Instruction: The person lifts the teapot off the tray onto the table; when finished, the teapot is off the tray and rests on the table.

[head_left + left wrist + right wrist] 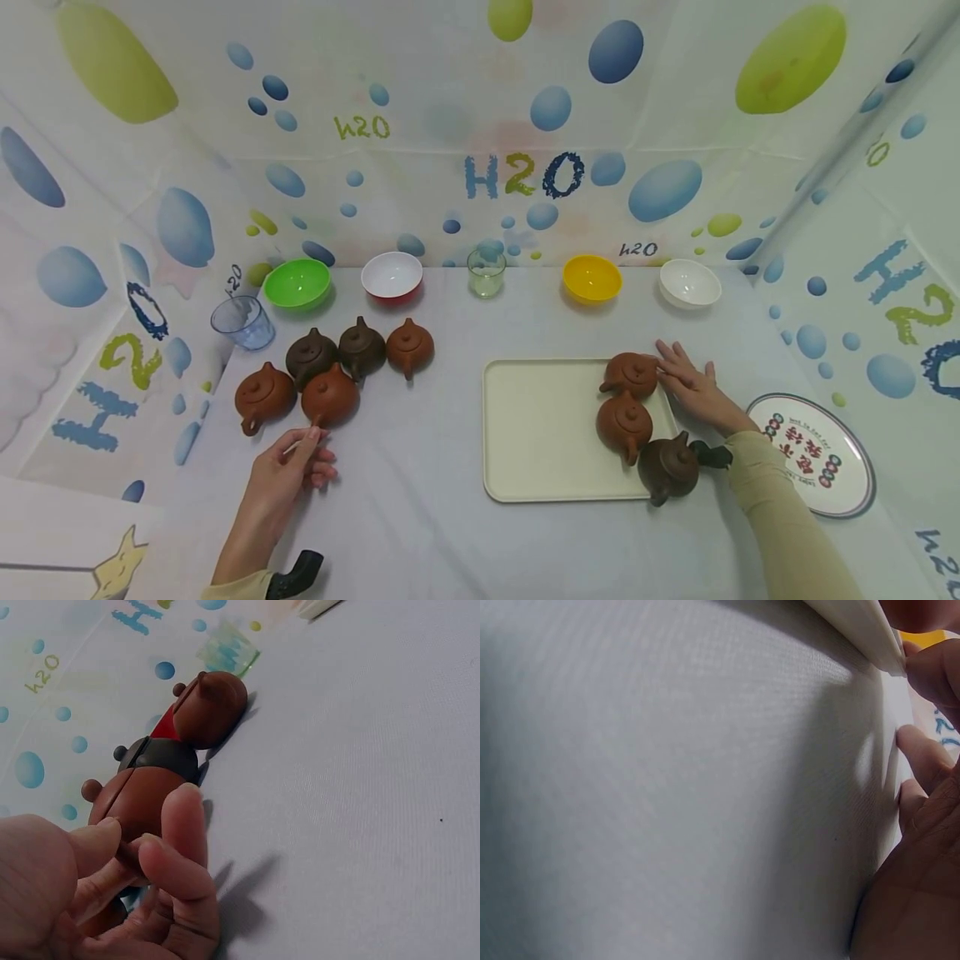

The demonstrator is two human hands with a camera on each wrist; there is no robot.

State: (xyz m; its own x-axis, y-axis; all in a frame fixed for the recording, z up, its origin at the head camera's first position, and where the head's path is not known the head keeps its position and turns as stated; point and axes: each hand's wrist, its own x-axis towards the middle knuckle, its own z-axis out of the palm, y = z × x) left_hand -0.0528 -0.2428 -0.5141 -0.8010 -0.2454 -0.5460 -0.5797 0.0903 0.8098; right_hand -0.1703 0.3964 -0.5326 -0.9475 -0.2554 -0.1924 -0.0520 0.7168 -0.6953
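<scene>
My left hand [288,467] pinches a slim projecting part of a reddish-brown clay teapot [331,395] between thumb and fingers; whether it is spout or handle I cannot tell. The left wrist view shows the same teapot [142,796] just beyond the fingertips. Around it stand another reddish-brown teapot [265,396], two dark brown ones [311,357] and an orange-brown one [410,345]. Fingers spread, my right hand [693,387] lies at the right edge of a cream tray [555,433], beside a reddish-brown teapot [632,374]. Another reddish-brown teapot [624,423] and a dark one [670,467] stand nearer me.
Along the back stand a green bowl [297,284], a red-and-white bowl [392,277], a greenish glass [487,272], a yellow bowl [592,279] and a white bowl [690,283]. A bluish glass [243,322] leans at the left. An oval printed plate [840,454] lies right.
</scene>
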